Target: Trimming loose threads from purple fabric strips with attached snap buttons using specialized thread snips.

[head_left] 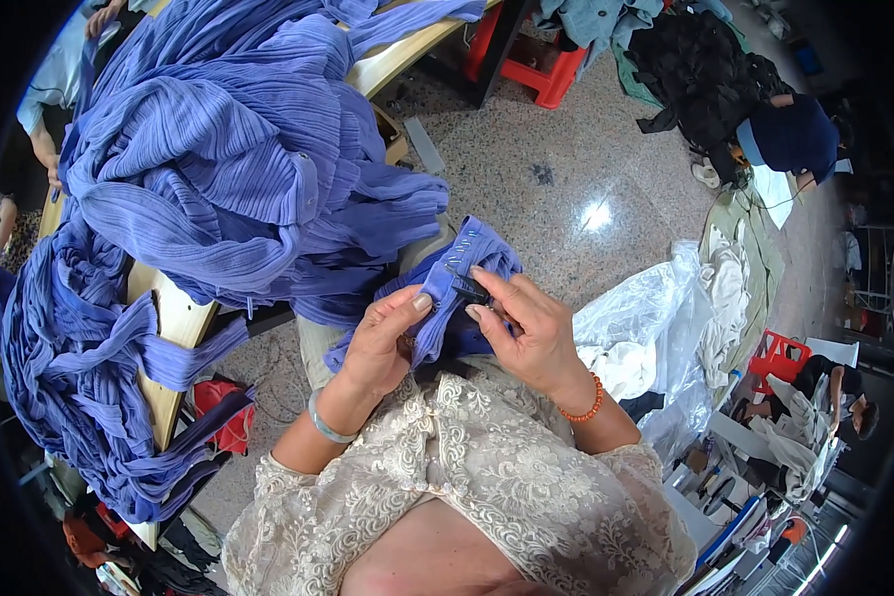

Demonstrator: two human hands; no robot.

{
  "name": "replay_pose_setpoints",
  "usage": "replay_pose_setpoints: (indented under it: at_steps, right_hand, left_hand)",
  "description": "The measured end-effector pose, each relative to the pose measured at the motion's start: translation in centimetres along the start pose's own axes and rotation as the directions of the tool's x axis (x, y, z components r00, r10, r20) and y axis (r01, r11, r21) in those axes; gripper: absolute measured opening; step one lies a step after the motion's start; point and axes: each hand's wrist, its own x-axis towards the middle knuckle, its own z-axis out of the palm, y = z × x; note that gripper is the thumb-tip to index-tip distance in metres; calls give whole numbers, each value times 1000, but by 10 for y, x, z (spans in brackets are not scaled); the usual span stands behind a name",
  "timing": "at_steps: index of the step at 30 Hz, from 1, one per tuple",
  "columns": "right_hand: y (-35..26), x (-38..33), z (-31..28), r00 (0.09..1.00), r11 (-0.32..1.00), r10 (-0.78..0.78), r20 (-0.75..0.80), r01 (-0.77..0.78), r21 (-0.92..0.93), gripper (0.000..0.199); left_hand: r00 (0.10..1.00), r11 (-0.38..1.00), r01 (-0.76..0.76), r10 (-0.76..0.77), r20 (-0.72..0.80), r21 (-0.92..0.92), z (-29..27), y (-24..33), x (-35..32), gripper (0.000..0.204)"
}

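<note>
My left hand (385, 340) grips a fold of a blue-violet pleated garment (467, 266) held over my lap. My right hand (521, 323) pinches a small black tool (469, 288) against the same cloth, close to the left thumb. The two hands sit side by side, nearly touching. The part of the garment beneath my palms is hidden. A silver bracelet circles my left wrist and an orange bead bracelet my right wrist.
A big heap of the same blue-violet pleated garments (228, 169) covers a wooden table (179, 323) at left. A clear plastic bag with white cloth (656, 328) lies at right. Red stools (541, 70) and dark clothes (705, 70) stand farther off; other people sit at the right edge.
</note>
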Motion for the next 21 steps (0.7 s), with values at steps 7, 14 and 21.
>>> replay_pose_setpoints:
  at_steps: [7,14,21]
  right_hand:
    - [-3,1,1,999,999,-25,25,25,-26,38]
    - [-2,1,-1,1000,997,-21,21,23,-67,40]
    - [-5,-1,-2,1000,997,-1,29,3,-78,40]
  left_hand:
    - [998,998,-60,59,18,29,-4,-2,1,23]
    - [993,990,-115,114,21,85,-4,-5,1,23]
    - [990,985,-141,140,19,100,-7,-8,2,24]
